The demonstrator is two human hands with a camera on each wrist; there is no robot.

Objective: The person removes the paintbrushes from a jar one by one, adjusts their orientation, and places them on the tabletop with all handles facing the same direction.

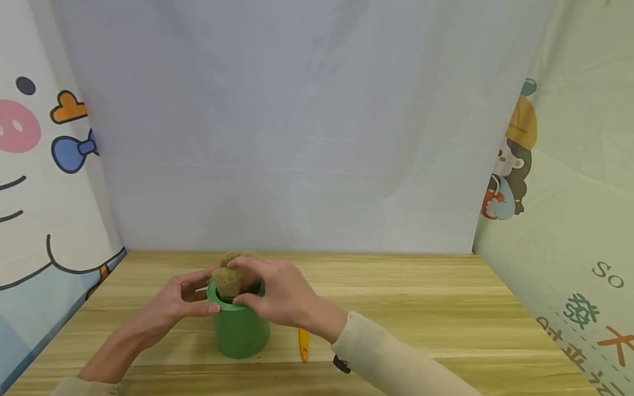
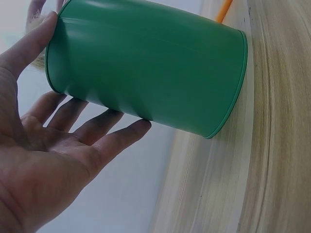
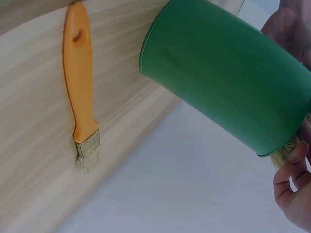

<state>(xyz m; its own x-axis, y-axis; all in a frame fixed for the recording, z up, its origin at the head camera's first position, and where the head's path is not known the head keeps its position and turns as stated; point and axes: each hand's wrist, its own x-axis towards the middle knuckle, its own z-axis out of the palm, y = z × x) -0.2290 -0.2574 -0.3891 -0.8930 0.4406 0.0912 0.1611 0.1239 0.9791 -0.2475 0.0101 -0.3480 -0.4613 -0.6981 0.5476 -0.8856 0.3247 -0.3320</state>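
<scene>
A green cylindrical container (image 1: 242, 333) stands upright on the wooden table. My left hand (image 1: 170, 300) holds it near the top, thumb at the rim and fingers along the side, as the left wrist view also shows. Out of its mouth rise tan bristly tufts (image 1: 228, 283); whatever is below them is hidden inside. At the opening, my right hand (image 1: 279, 291) has its thumb and fingers around a tuft, and the right wrist view shows fingertips pinching the bristles (image 3: 283, 155). A flat brush (image 3: 80, 82) with an orange handle and pale bristles lies on the table to the right of the container.
The wooden table (image 1: 421, 330) ends at a plain pale cloth (image 1: 317, 137) behind. Printed cloths with cartoon figures hang at the left (image 1: 59, 220) and right (image 1: 559, 220). A small black device (image 1: 342, 364) sits at my right wrist.
</scene>
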